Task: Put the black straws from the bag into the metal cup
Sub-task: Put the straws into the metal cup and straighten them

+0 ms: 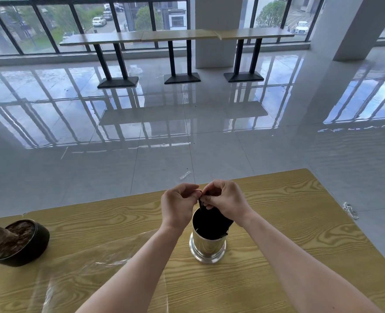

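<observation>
Straws (pixel 212 224): black bunch already standing inside the metal cup (pixel 207 247) on the table (pixel 300 222).
Hands: left hand (pixel 178 205) and right hand (pixel 226 199) pinch the straw tops above the rim.
Bag (pixel 92 263): clear plastic lying flat, apparently emptied.
Left: probably only letting go.

Bright daylight from the windows (pixel 85 23) glares off the glossy floor (pixel 164 132); wide-angle edges bow.

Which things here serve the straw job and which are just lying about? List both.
Part of the job:
- black straws
- metal cup
- left hand
- right hand
- clear plastic bag, flat on the table

Lying about:
- dark plant pot
- plastic scrap on the floor
</observation>
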Tool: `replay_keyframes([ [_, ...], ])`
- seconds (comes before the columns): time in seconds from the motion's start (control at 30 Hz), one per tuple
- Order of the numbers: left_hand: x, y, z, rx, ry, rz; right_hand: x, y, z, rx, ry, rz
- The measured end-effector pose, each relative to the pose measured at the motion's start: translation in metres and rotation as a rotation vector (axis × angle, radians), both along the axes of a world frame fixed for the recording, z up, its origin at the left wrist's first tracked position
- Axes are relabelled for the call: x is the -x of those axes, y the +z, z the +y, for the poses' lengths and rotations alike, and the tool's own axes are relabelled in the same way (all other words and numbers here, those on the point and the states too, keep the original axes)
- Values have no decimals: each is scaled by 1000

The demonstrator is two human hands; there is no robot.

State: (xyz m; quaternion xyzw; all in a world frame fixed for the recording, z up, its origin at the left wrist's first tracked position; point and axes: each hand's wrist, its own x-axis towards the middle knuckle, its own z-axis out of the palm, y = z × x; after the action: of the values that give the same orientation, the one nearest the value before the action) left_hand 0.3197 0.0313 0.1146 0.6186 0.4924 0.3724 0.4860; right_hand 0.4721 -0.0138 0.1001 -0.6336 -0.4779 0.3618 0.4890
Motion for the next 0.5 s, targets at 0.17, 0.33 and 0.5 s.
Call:
replay_keyframes([
  [0.17,3,-6,-1,-34,72,-24,-3,1,-1,-21,-49,16],
  [0.33,10,-18,-8,-233,12,134,-17,17,-5,-80,-144,38],
  [0.5,-3,-13,-11,-323,-152,278,-19,32,-6,-97,-148,28],
])
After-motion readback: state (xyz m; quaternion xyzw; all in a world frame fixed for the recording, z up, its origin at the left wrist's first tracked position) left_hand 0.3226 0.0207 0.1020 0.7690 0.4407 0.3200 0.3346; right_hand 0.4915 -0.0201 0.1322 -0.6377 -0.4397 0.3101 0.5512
